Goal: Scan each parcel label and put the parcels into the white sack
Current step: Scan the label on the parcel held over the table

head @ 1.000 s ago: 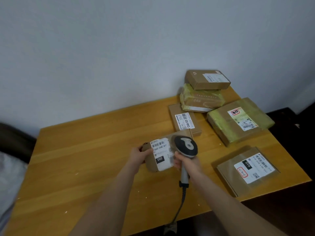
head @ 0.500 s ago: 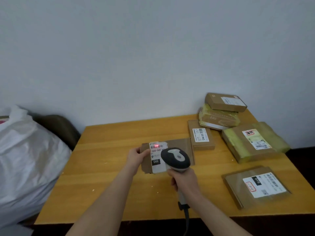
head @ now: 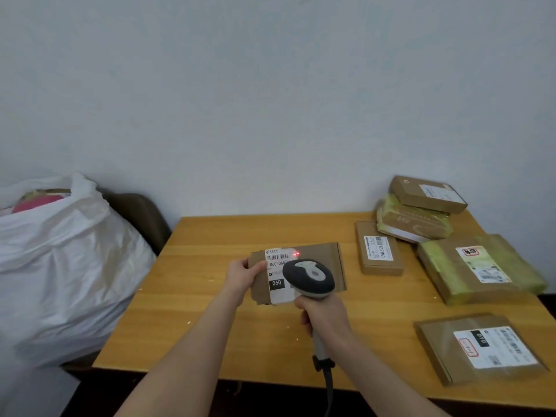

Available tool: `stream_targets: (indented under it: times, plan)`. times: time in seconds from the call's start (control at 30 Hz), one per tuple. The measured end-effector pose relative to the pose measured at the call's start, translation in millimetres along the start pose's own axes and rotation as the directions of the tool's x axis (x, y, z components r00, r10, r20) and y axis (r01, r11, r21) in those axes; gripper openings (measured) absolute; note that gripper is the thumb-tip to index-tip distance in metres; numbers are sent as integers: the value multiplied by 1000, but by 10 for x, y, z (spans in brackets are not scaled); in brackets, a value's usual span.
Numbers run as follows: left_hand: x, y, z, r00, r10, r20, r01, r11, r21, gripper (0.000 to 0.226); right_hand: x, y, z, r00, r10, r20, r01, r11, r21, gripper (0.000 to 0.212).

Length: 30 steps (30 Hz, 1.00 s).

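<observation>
Brown cardboard parcel [head: 320,264] under grey handheld scanner [head: 310,276].
My left hand [head: 244,273] holds it, right hand [head: 324,314] grips scanner; red beam [head: 296,253] at label's edge risks misread.

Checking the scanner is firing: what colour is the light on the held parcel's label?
Red: the light glows beside the label barcode; head view.

Sack [head: 66,266] at frame L, beside table [head: 210,326]. Held parcel [head: 319,260] at ctr over table, scanner [head: 310,278] overlapping its lower part. R of ctr: small box [head: 379,251]. Upper R: top box [head: 427,194] on wrapped parcel [head: 412,221]. R edge: big parcel [head: 478,266]. Btm R: flat parcel [head: 481,347].
</observation>
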State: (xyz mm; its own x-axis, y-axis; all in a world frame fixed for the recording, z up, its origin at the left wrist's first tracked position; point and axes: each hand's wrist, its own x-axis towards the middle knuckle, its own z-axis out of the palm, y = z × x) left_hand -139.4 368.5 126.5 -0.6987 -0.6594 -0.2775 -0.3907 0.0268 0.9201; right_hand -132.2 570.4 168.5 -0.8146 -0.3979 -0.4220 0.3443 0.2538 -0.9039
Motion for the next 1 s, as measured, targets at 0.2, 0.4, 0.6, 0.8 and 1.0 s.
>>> stream_targets:
  times: [0.2, 0.4, 0.6, 0.8, 1.0]
  plan:
    - [33, -20, -220, 998, 7, -55, -9, 1000, -24, 13, -15, -101, 154, 997, -36, 69, 34, 999, 22, 10]
    - [52, -13, -519, 994, 6, -109, -11, 999, -47, 20, 27, -186, 385, 982, -117, 146, 115, 993, 21, 9]
    - [213, 93, -1124, 985, -17, -172, -8, 990, -139, 28, 237, -541, 838, 974, -160, 162, 145, 985, 98, 9]
    - [541, 329, -2141, 968, 27, -251, -87, 969, -230, 27, 610, -1148, 1792, 960, -231, 155, 214, 970, 117, 3]
    - [1026, 562, -3577, 930, 98, -353, -202, 941, -270, 31, 954, -1712, 3477, 944, -246, 221, 218, 965, 146, 6]
